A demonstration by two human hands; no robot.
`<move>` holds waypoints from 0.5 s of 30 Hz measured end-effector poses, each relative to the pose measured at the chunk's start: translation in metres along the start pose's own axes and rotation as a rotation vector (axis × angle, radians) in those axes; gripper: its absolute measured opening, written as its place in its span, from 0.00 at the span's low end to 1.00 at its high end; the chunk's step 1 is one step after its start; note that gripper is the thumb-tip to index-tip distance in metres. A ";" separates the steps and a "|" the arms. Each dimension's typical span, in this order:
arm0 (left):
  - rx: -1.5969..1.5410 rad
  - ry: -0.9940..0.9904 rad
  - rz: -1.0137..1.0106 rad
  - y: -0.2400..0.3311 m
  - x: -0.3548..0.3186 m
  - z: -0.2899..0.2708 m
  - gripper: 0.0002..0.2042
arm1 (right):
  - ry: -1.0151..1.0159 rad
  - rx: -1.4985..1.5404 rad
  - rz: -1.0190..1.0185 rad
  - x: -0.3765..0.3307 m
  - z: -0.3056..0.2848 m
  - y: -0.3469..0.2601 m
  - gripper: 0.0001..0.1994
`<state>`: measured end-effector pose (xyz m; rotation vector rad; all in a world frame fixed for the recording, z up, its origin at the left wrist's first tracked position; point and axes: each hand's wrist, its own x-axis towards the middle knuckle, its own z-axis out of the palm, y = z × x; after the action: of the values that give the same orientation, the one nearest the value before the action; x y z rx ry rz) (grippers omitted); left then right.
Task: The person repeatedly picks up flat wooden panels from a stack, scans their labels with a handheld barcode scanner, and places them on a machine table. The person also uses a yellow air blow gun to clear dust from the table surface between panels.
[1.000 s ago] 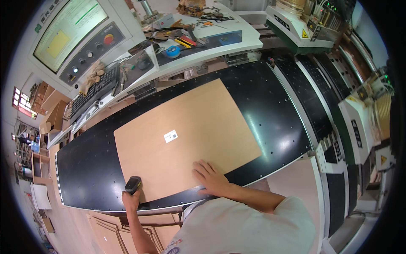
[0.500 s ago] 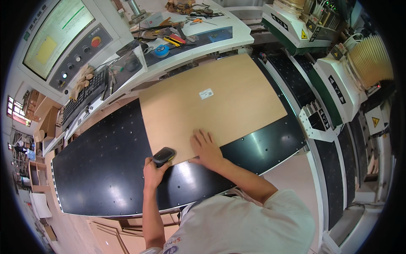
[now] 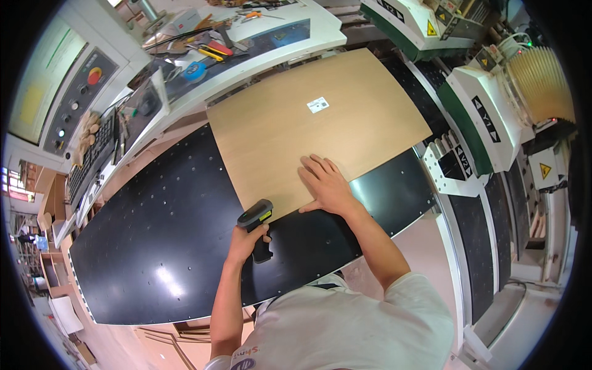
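Brown board [image 3: 277, 135] on a black surface [image 3: 154, 216], scanner [image 3: 256, 213] in hand.
My left grip [image 3: 245, 241] is closed around the scanner's handle by the board's near-left corner; my right grip [image 3: 330, 187] lies open, palm down, across its near edge.

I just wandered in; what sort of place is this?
Probably a woodworking workshop: a large tan panel lies on a black machine table, a white machine unit with a ribbed hose stands at right, and a control console with a red button is at left.
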<state>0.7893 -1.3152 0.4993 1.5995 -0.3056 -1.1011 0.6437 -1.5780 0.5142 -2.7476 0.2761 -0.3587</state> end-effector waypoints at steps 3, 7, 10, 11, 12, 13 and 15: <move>-0.048 0.038 0.031 -0.006 0.004 0.011 0.10 | 0.016 0.012 0.009 -0.004 -0.001 0.011 0.48; -0.061 0.076 0.063 -0.004 0.009 0.025 0.09 | 0.019 0.022 0.010 -0.007 -0.003 0.023 0.48; -0.078 0.088 0.059 -0.003 0.007 0.027 0.08 | 0.042 0.018 0.008 -0.008 0.000 0.028 0.48; -0.086 0.077 0.057 -0.003 0.005 0.027 0.08 | 0.049 0.022 0.000 -0.008 0.003 0.026 0.48; -0.095 0.068 0.054 -0.003 0.007 0.027 0.08 | 0.052 0.019 0.003 -0.010 0.003 0.025 0.48; -0.100 0.059 0.057 -0.002 0.007 0.027 0.08 | 0.061 0.018 0.005 -0.010 0.001 0.025 0.48; -0.069 0.103 0.070 -0.002 0.004 0.028 0.09 | 0.083 0.034 -0.012 -0.007 0.003 0.025 0.48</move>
<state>0.7693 -1.3348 0.4965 1.5664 -0.2512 -0.9625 0.6341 -1.5981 0.5004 -2.7056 0.2725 -0.4765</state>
